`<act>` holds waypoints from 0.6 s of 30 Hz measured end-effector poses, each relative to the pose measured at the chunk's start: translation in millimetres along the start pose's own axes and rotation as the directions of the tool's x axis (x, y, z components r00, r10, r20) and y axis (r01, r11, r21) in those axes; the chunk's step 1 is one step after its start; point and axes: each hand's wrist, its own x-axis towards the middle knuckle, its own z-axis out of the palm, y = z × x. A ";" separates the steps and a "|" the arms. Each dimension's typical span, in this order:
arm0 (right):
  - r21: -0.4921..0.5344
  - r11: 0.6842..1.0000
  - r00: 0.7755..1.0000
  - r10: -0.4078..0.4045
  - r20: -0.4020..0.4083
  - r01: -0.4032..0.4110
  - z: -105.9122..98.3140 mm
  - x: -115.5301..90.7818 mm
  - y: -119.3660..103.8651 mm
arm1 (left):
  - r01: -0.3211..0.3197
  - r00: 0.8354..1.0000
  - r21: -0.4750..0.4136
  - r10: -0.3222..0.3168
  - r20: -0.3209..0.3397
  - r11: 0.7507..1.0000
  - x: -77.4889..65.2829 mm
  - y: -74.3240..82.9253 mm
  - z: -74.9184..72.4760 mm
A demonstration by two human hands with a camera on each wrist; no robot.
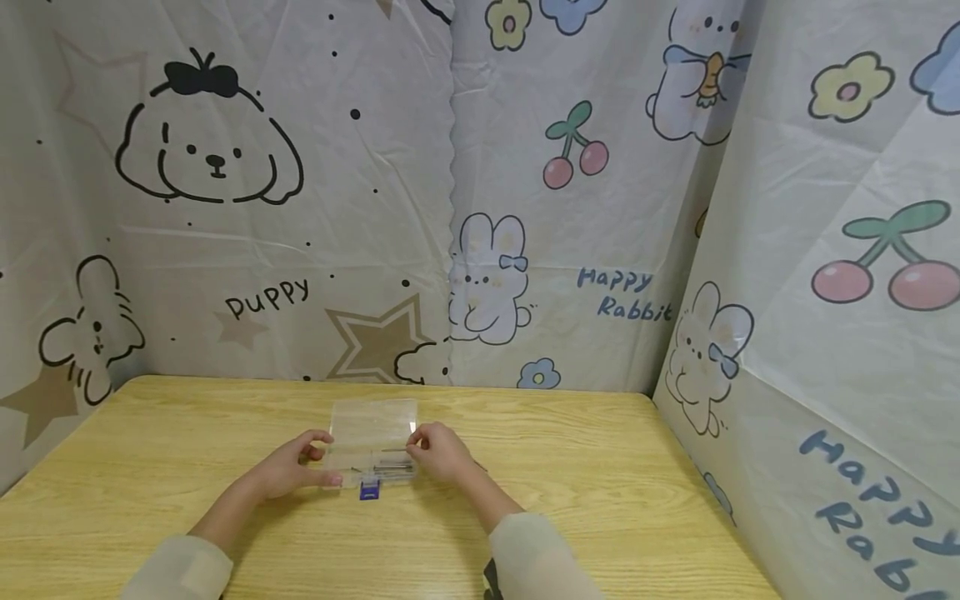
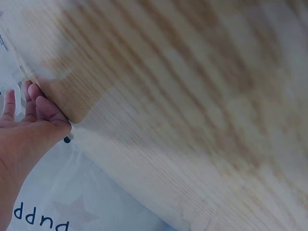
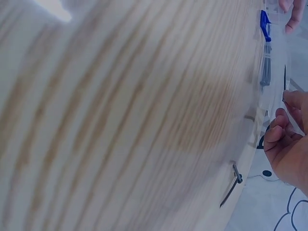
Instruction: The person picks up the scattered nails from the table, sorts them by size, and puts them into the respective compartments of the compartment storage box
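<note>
A clear plastic box (image 1: 348, 460) stands on the table with its lid (image 1: 372, 419) raised at the back. A blue latch (image 1: 369, 489) hangs at its front edge, and several thin metal nails (image 1: 393, 468) lie inside on the right. My left hand (image 1: 288, 468) grips the box's left side, thumb at the front corner and fingers farther back. Over the box's right end, my right hand (image 1: 441, 454) pinches a thin nail (image 3: 285, 77) between thumb and fingertips. The nail points left, above the compartments.
A few loose nails (image 3: 233, 185) lie on the wood-grain table (image 1: 585, 475), right of the box and partly behind my right wrist in the head view. Printed curtains (image 1: 375, 208) hang along the table's back and right edges.
</note>
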 end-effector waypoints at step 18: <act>-0.001 1.000 1.000 0.013 -0.003 -0.013 3.9 0.2 -4.0 | -0.008 1.000 0.017 0.008 0.009 1.000 1.3 -1.0 -0.7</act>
